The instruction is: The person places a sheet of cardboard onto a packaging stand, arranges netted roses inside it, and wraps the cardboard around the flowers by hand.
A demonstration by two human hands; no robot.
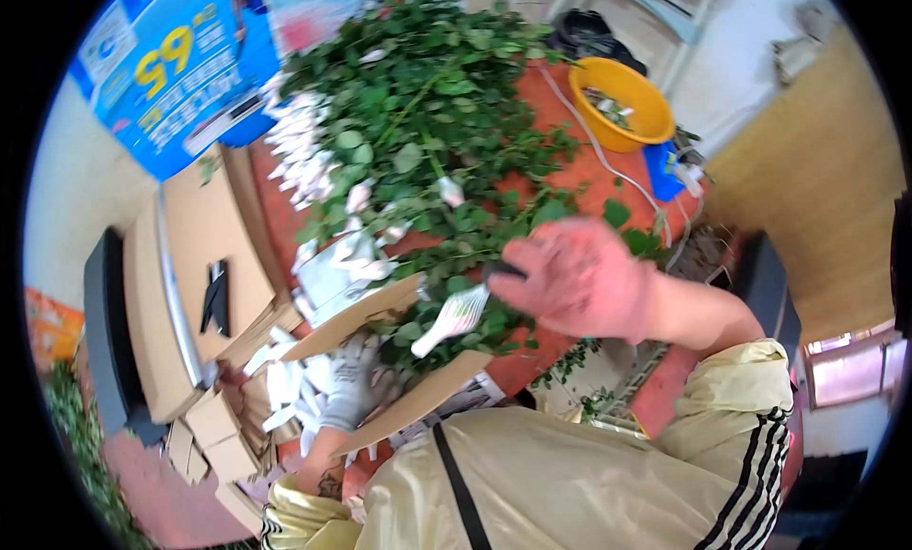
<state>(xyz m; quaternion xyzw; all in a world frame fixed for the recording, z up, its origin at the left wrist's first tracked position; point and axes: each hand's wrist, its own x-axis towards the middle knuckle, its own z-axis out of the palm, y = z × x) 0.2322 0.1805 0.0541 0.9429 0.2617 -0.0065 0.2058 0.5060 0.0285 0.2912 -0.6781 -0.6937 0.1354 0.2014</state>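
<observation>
My right hand (584, 279), in a worn pink glove with dark fingertips, is closed over the leafy stems. At its fingertips hangs a rose bud in a white mesh sleeve (454, 320), its narrow white end pointing down and left. My left hand (356, 384), in a grey-white glove, lies with fingers stretched out between two upright cardboard flaps (418, 407). White-sleeved flower heads (294, 393) are bunched beside it; what lies under its palm is hidden. Beyond both hands, a big heap of leafy rose stems (427, 94) covers the red table (560, 99).
More white-wrapped buds (304, 146) line the heap's left edge. A yellow basin (622, 104) with scraps stands back right, near a white cable (617, 175). Cardboard sheets (214, 237) with a black tool (217, 298) on top are at left. A blue printed board (180, 66) stands behind.
</observation>
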